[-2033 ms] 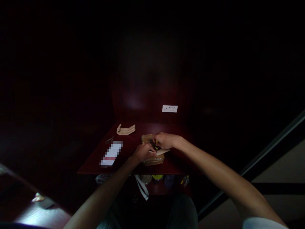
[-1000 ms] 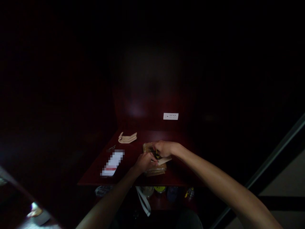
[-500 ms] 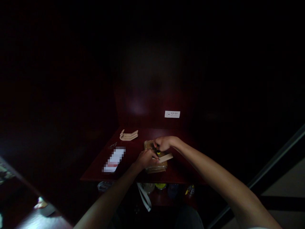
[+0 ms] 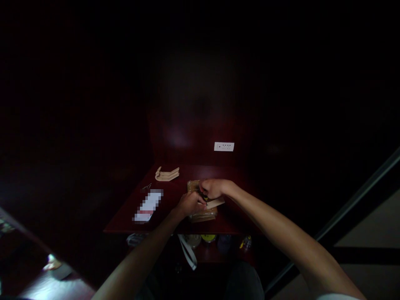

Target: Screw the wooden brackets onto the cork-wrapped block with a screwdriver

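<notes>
My left hand [image 4: 189, 203] presses a flat, pale wooden strip [image 4: 216, 203] down on a brown, plastic-wrapped block [image 4: 203, 217]. Its fingers are closed on the strip's left part, hiding that end. Above it, my right hand [image 4: 213, 188] is wrapped round a small screwdriver [image 4: 206, 198] with a black and yellow handle. The tool points down at the strip beside my left fingertips; its tip is too small to make out. Several pale wooden hook-shaped pieces [image 4: 167, 174] lie together at the back left of the dark red table [image 4: 175, 223].
A phone with a blurred screen [image 4: 148, 206] lies left of my hands, some small metal pieces [image 4: 146, 187] just behind it. A white socket plate [image 4: 224, 146] is on the back wall. Below the tabletop, a shelf holds a yellow round item [image 4: 208, 238] and a hanging white strap [image 4: 188, 252].
My right hand has turned slightly round the screwdriver, and less of the yellow on its handle shows. My left hand stays on the wooden strip. The whole view has shifted a little.
</notes>
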The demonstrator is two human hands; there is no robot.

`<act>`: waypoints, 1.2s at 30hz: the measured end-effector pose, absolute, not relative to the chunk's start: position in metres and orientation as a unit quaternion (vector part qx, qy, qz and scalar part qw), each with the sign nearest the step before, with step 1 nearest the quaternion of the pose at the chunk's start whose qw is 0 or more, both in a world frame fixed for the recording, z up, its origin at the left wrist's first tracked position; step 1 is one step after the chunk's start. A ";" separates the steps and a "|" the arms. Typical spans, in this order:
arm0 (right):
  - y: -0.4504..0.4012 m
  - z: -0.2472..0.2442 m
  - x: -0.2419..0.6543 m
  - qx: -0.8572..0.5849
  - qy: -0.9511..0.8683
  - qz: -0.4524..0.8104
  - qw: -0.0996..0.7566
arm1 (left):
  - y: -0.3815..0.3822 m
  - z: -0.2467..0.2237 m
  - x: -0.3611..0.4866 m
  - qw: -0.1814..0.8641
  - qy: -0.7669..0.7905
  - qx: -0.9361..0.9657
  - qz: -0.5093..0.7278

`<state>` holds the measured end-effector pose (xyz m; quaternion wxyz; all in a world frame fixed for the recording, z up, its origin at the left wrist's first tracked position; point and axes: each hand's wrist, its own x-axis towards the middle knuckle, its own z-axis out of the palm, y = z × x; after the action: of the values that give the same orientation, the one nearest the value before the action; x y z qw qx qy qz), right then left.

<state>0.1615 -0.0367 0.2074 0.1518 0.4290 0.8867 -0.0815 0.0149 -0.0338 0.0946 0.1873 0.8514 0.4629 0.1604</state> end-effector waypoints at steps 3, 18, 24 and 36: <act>-0.041 0.202 0.172 0.436 0.890 -0.065 0.119 | -0.034 0.094 0.016 0.193 0.472 0.845 0.161; -0.054 0.194 0.181 0.384 0.922 -0.038 0.010 | -0.039 0.105 0.020 0.207 0.484 0.840 0.131; -0.055 0.191 0.179 0.386 0.922 -0.036 -0.019 | -0.041 0.108 0.020 0.207 0.493 0.834 0.133; -0.055 0.203 0.182 0.423 0.904 -0.024 0.047 | -0.041 0.107 0.019 0.223 0.508 0.822 0.128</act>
<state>0.1817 -0.0546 0.2025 0.0471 0.4234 0.9044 -0.0236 0.0193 -0.0406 0.1071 0.2226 0.8222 0.5079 0.1285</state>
